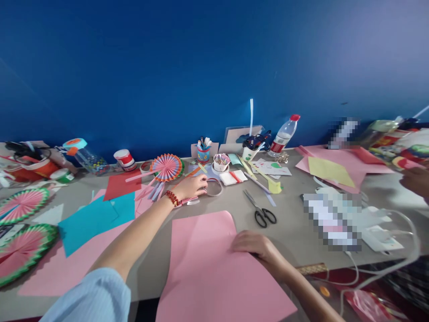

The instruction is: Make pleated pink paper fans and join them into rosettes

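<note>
A large pink sheet [204, 264] lies at the front centre, its lower part bending over the table's near edge. My right hand [258, 245] is on its right edge, fingers together and the thumb hidden. Farther forward, my left hand [192, 188], with a red bead bracelet at the wrist, has its fingers curled just left of a tape roll [214, 187]. What those fingers hold, if anything, is too small to tell. Black-handled scissors [259, 209] lie partly open to the right of the tape roll. Behind my left hand is a folded paper rosette [166, 167].
Blue paper [100, 219] and a red sheet [122, 183] lie left. Along the wall stand a pencil cup [203, 155] and a bottle [284, 136]. White cables [415, 241] trail over the right front edge; another person's hand [415, 181] is at far right.
</note>
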Demonstrator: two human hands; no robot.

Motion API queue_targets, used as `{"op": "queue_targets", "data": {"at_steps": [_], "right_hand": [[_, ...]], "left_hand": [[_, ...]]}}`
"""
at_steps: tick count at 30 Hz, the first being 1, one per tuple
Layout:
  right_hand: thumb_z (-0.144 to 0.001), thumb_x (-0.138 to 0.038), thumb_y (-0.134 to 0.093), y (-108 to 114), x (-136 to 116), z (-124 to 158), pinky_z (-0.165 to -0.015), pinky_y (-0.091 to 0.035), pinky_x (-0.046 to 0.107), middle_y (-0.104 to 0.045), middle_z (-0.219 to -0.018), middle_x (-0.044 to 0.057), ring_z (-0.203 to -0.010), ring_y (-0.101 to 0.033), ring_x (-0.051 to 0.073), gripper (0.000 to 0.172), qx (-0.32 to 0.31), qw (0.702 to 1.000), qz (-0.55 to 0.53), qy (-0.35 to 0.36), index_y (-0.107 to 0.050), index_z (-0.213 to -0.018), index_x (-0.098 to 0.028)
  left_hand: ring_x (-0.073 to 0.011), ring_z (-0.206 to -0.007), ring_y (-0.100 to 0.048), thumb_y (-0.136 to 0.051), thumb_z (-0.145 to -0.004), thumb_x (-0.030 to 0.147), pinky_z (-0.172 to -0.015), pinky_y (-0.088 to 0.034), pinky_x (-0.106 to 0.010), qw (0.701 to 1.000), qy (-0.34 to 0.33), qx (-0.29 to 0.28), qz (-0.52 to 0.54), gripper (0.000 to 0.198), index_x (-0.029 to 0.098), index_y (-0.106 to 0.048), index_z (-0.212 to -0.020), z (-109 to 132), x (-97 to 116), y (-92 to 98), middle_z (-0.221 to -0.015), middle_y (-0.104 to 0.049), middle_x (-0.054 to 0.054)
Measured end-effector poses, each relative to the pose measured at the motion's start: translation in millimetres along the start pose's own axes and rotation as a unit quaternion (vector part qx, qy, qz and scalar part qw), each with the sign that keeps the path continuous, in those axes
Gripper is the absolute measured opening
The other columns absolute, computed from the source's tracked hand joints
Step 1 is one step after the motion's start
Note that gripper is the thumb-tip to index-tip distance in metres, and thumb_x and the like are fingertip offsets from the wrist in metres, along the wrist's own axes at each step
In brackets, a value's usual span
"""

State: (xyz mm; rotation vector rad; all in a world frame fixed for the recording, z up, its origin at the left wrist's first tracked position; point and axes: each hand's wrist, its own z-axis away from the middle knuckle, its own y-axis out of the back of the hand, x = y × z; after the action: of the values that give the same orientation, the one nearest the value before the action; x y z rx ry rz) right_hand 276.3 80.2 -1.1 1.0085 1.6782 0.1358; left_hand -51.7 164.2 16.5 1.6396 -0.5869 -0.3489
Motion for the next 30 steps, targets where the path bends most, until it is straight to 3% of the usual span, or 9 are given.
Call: {"op": "queue_targets", "data": {"at_steps": [3, 6, 10, 16, 20, 25, 27, 30], "right_hand": [[-0.1, -0.048, -0.043, -0.3, -0.2, -0.2, -0.089, -0.051, 0.034, -0.074, -0.1, 0.013, -0.097, -0.068, 0.021, 0.042, 0.002, 1.0, 0.002, 0.001, -0.07, -0.111, -0.019], [-0.1, -0.045, -0.045, -1.0, 0.9, 0.0, -0.089, -0.051, 0.034, -0.074, -0.1, 0.013, -0.097, -0.068, 0.021, 0.038, 0.006, 1.0, 0.001, 0.007, -0.07, -0.112, -0.019], [-0.101, -0.047, -0.042, -1.4, 1.8, -0.1, -0.089, -0.051, 0.035, -0.074, -0.1, 0.013, -0.097, -0.068, 0.021, 0.041, 0.007, 1.0, 0.0, 0.002, -0.07, -0.113, -0.019], [-0.101, -0.046, -0.043, -0.8, 0.1, -2.0, -0.088, -0.051, 0.034, -0.074, -0.098, 0.014, -0.094, -0.069, 0.021, 0.04, 0.0, 1.0, -0.004, 0.009, -0.07, -0.112, -0.018], [-0.101, -0.041, -0.045, -0.9, 2.6, -0.4, -0.089, -0.051, 0.035, -0.074, -0.1, 0.014, -0.096, -0.068, 0.021, 0.036, 0.008, 1.0, -0.008, 0.005, -0.069, -0.113, -0.018], [-0.101, -0.039, -0.045, -2.0, 5.2, 2.2, -0.09, -0.051, 0.036, -0.074, -0.102, 0.015, -0.097, -0.068, 0.022, 0.034, 0.009, 1.0, -0.001, 0.001, -0.069, -0.113, -0.019], [-0.101, -0.038, -0.045, -2.4, 5.0, 2.3, -0.089, -0.052, 0.036, -0.074, -0.102, 0.014, -0.097, -0.068, 0.022, 0.033, 0.01, 1.0, 0.001, 0.002, -0.069, -0.114, -0.019], [-0.101, -0.038, -0.045, -2.0, 4.0, 1.9, -0.089, -0.052, 0.036, -0.074, -0.101, 0.014, -0.097, -0.069, 0.022, 0.034, 0.013, 1.0, -0.001, 0.004, -0.069, -0.115, -0.02]], "left_hand": [[-0.0195, -0.106, -0.062, -0.053, -0.096, 0.036, -0.095, -0.048, -0.032, 0.999, 0.013, 0.027, 0.011, 0.019, 0.024, -0.067, -0.101, -0.9, -0.5, 2.6, -0.128, -0.057, -0.004], [-0.0225, -0.103, -0.063, -0.05, -0.096, 0.037, -0.092, -0.049, -0.036, 0.996, 0.066, 0.06, 0.005, 0.024, 0.021, -0.065, -0.106, -1.2, -6.3, 2.7, -0.128, -0.057, -0.009], [-0.0249, -0.1, -0.065, -0.054, -0.094, 0.036, -0.091, -0.049, -0.038, 0.992, 0.107, 0.061, -0.002, 0.024, 0.021, -0.066, -0.108, 1.7, -13.8, -3.1, -0.118, -0.065, -0.01], [-0.0206, -0.118, -0.059, -0.045, -0.098, 0.029, -0.097, -0.047, -0.031, 0.989, 0.132, 0.067, 0.003, 0.037, 0.024, -0.053, -0.134, 16.2, -21.1, -6.8, -0.136, -0.059, -0.006], [-0.0239, -0.101, -0.063, -0.048, -0.095, 0.026, -0.09, -0.048, -0.036, 0.979, 0.185, 0.082, -0.03, 0.026, 0.018, -0.066, -0.112, 17.7, -22.9, -8.5, -0.111, -0.067, -0.01], [-0.0281, -0.097, -0.059, -0.057, -0.09, 0.027, -0.085, -0.046, -0.04, 0.974, 0.201, 0.083, -0.07, 0.015, 0.019, -0.07, -0.086, -0.8, -17.5, -13.5, -0.091, -0.066, -0.01], [-0.0288, -0.096, -0.058, -0.052, -0.091, 0.021, -0.085, -0.044, -0.042, 0.97, 0.212, 0.091, -0.082, 0.019, 0.018, -0.068, -0.083, -8.0, -17.6, -11.0, -0.087, -0.065, -0.011], [-0.0322, -0.102, -0.055, -0.046, -0.093, 0.018, -0.088, -0.042, -0.047, 0.963, 0.225, 0.111, -0.096, 0.021, 0.016, -0.067, -0.094, -9.0, -16.6, -1.2, -0.096, -0.064, -0.015]]}}
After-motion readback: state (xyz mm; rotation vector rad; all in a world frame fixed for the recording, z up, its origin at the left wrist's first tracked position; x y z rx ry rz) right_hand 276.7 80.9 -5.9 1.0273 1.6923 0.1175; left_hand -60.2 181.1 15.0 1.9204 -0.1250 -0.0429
